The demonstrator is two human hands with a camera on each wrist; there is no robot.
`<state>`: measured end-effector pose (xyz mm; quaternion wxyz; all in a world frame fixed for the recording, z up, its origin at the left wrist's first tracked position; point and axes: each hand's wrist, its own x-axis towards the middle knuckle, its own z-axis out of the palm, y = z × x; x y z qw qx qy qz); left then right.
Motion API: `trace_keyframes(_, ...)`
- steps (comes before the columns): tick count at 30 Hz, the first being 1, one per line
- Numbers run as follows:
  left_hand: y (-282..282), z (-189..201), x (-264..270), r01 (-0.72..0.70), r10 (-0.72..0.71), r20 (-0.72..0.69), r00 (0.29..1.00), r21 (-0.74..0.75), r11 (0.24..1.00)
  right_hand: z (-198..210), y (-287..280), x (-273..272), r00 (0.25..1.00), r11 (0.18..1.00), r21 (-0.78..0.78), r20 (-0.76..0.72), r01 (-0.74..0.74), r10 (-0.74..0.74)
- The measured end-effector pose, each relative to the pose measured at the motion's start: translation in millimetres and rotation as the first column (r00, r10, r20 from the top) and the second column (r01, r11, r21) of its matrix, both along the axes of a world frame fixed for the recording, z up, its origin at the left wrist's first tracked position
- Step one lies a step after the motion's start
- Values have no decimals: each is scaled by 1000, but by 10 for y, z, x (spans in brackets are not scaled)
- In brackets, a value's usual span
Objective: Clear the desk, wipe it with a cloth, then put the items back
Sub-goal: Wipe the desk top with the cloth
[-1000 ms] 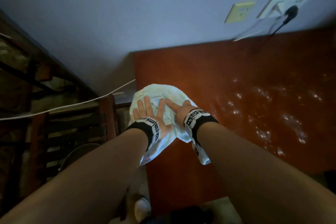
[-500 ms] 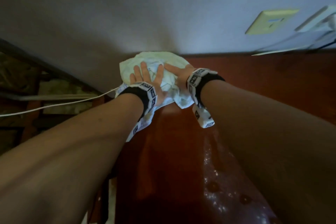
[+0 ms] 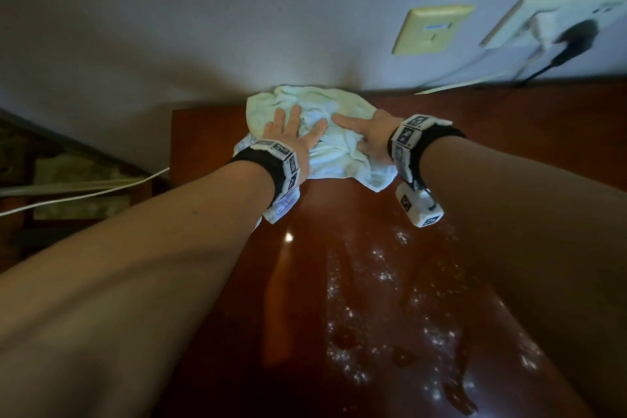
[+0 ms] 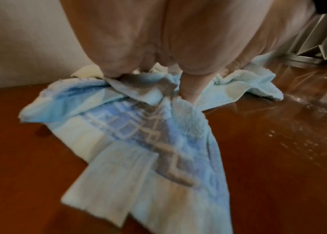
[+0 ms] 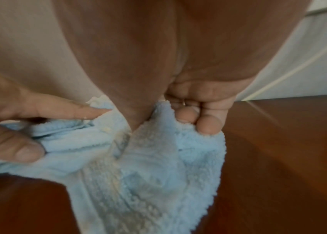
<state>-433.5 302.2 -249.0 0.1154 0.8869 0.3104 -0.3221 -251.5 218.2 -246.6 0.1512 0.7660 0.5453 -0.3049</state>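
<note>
A pale blue cloth (image 3: 342, 153) lies bunched on the red-brown desk (image 3: 339, 282), against the wall at the far edge. My left hand (image 3: 288, 136) presses flat on its left part with the fingers spread. My right hand (image 3: 369, 136) is on its right part, index finger straight and the other fingers curled into a fold. In the right wrist view those curled fingertips (image 5: 206, 125) grip the cloth (image 5: 148, 174). In the left wrist view my palm (image 4: 178, 47) bears down on the cloth (image 4: 138, 126).
Wet droplets and streaks (image 3: 383, 275) shine on the desk nearer to me. A cream wall plate (image 3: 431, 29) and a white socket with plugs (image 3: 556, 24) sit on the wall at the right. A white cable (image 3: 84, 193) hangs past the desk's left edge (image 3: 173, 146).
Both hands have pushed the cloth from the desk's left edge away to the wall, then a little to the right. The grip looks the same.
</note>
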Motion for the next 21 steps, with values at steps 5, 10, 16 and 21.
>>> trace_keyframes(5,-299,63,-100,17,-16,22,1000,-51,999,-80,-444,-163,998,997,40,-10,66,-65)
trace_keyframes(10,-715,110,-321,77,-71,63,995,-96,992,-95,-992,-431,987,989,18,-57,149,-148)
trace_keyframes(16,-1461,84,-902,170,-156,116,981,-115,979,-86,-1918,-1143,967,970,16,-91,242,-239)
trace_keyframes(21,-2330,126,-1655,162,-144,121,982,-163,973,-67,-2837,-2007,957,954,103,-105,281,-271)
